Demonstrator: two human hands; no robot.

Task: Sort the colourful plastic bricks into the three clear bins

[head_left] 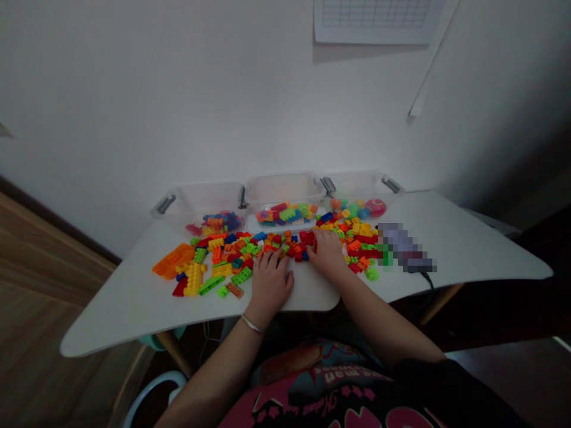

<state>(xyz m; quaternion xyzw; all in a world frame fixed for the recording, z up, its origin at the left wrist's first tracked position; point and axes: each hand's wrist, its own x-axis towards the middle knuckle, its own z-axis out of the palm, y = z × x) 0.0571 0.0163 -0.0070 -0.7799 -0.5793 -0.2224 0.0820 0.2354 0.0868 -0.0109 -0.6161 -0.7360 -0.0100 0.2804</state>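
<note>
The bricks (241,275) and 3 bins (285,187) look plastic, the tabletop (455,238) smooth.

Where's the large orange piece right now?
In the head view, the orange piece lies at the far left of the brick pile, beside some yellow bricks.

Black, pink-printed shirt (352,395) and a thin, silvery bracelet (251,324)

Fingers (267,260) touch colourful bricks (241,275) on a table (312,294).
</note>
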